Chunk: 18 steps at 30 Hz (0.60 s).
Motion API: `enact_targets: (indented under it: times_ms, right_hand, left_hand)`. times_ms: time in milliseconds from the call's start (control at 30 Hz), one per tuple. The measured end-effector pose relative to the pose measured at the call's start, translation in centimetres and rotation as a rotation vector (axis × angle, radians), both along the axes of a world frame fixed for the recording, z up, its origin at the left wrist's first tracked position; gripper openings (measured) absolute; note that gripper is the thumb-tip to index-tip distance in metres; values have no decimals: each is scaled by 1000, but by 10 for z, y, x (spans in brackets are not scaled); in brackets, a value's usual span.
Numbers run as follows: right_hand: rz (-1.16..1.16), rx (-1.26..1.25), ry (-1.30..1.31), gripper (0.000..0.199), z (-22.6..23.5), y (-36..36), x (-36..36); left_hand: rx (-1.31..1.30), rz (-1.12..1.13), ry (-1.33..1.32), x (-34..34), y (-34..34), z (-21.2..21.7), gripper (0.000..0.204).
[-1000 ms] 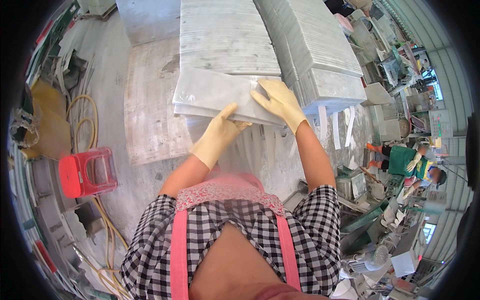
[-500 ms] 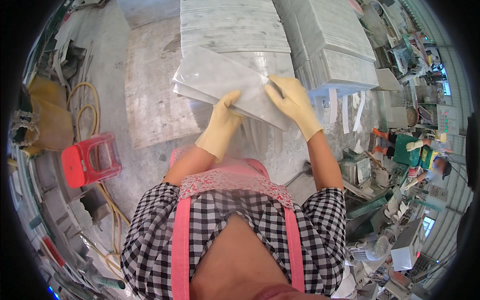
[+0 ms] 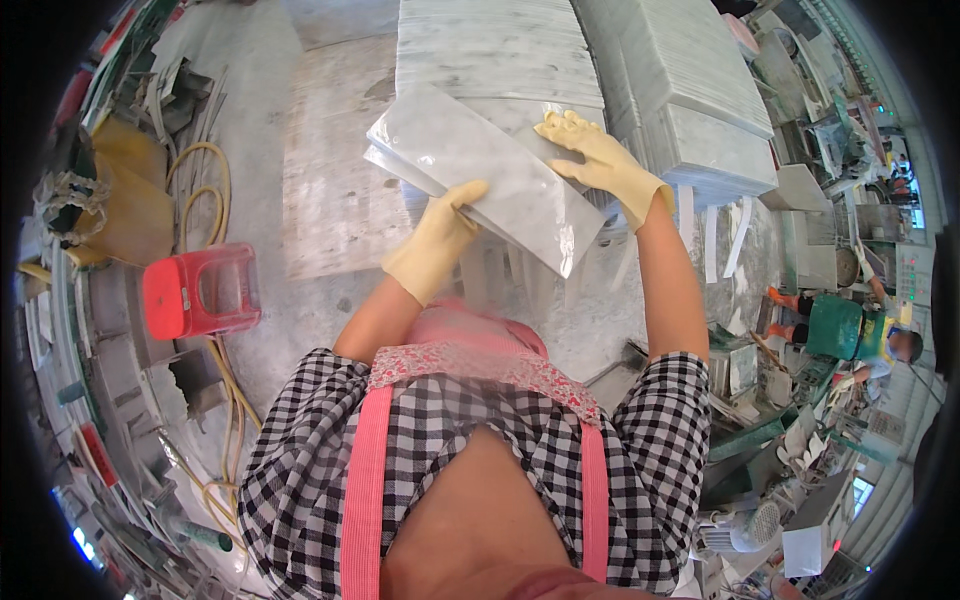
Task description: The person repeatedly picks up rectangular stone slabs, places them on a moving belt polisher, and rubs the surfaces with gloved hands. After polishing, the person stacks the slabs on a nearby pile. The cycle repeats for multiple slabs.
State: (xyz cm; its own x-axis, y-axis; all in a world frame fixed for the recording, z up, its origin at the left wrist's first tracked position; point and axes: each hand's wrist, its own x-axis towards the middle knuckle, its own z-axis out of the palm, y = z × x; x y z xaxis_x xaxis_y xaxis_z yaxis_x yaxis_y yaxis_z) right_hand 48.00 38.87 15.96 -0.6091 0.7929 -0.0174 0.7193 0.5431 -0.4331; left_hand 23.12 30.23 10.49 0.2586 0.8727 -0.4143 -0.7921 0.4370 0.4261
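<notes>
A polished grey-white stone tile lies slanted in front of me, a second tile showing beneath its left end. My left hand, in a cream rubber glove, is closed on the tiles' near edge, thumb on top and fingers hidden below. At the far right side of the top tile is my right hand, gloved alike. Its fingers are spread and hold nothing; the thumb is close to the tile's edge, and I cannot tell if it touches. Directly behind stands a stack of similar tiles.
More tile stacks stand at the right, with thin white strips on the floor below. A worn board lies left of the tiles. Farther left are a red stool and a yellow hose. Another person works far right.
My right hand has let go of the tile's far edge and spread its fingers. The top tile has turned slightly in my left hand's grip. The whole view has shifted a little.
</notes>
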Motion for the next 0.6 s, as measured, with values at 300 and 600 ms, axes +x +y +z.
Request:
enact_targets:
  times_ms: [300,600]
  right_hand:
    - [-122,185,-122,58,7,-24,-20]
    - [-141,631,15,53,-18,-40,-92]
  left_hand:
    - [211,32,309,-62,-30,0,58]
    - [126,364,123,-128,-89,-4,58]
